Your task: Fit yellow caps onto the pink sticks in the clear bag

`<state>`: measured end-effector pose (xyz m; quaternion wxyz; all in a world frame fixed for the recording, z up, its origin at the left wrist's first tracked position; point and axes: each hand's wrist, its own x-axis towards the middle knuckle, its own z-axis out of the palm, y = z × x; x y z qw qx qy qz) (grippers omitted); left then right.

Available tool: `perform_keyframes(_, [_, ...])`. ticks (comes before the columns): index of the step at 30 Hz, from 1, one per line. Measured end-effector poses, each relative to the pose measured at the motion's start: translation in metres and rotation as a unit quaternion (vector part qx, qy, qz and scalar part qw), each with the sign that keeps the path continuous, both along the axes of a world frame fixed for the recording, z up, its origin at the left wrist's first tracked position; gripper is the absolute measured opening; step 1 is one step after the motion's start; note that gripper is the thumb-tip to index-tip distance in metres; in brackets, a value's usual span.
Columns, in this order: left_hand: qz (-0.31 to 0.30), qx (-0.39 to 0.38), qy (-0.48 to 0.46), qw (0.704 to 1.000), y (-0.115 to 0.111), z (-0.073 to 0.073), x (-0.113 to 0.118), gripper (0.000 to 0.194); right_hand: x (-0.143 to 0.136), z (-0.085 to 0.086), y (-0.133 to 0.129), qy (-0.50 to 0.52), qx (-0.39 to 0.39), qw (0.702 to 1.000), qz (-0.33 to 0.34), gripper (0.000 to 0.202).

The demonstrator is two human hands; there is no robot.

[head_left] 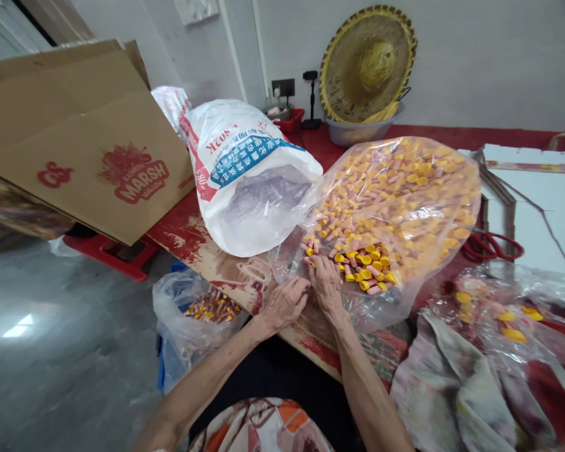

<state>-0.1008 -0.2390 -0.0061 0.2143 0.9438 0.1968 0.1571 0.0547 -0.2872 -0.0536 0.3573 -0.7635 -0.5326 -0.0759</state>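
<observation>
At the mouth of a large clear plastic bag lie small pink patterned cylinders with yellow caps. My right hand is among the nearest of them, fingers bent down and drawn together; whatever is between its fingertips is hidden. Just left of it, my left hand has its fingers curled in a pinch over the table edge. Something small and dark shows at its fingertips, too small to name. Below left of my hands, a plastic-lined blue container holds many similar pink and yellow pieces.
A white printed sack lies open-mouthed on the worn red table. A cardboard box is at the left. Behind are a straw hat and a basin. Red scissors and a stained cloth lie right.
</observation>
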Motion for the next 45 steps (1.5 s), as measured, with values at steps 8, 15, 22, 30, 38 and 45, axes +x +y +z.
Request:
perform_keyframes(8, [0.007, -0.008, -0.016, 1.0, -0.0012, -0.0003, 0.0007, 0.023, -0.0008, 0.0005, 0.0012, 0.022, 0.013, 1.0, 0.008, 0.027])
perform_keyframes(15, [0.011, -0.005, -0.017, 1.0, -0.0028, 0.0014, 0.001, 0.023, -0.0013, 0.0009, -0.0017, 0.008, -0.023, 1.0, 0.017, 0.03])
perform_keyframes(22, [0.018, 0.001, -0.009, 1.0, -0.0041, 0.0024, 0.0013, 0.022, -0.0011, -0.0009, 0.0007, 0.008, -0.005, 1.0, -0.002, 0.03])
perform_keyframes(30, [0.024, 0.005, -0.02, 0.999, -0.0056, 0.0018, 0.0014, 0.022, -0.0039, -0.0024, 0.0022, -0.001, -0.012, 1.0, -0.019, 0.029])
perform_keyframes(38, [0.032, 0.033, -0.037, 0.998, -0.0075, 0.0008, 0.0016, 0.021, -0.0027, 0.0025, 0.0004, 0.008, -0.032, 0.999, 0.0, 0.031])
perform_keyframes(45, [0.032, 0.032, -0.055, 0.997, -0.0084, 0.0005, 0.0011, 0.022, -0.0037, 0.0033, -0.0009, 0.011, -0.041, 0.999, 0.005, 0.03])
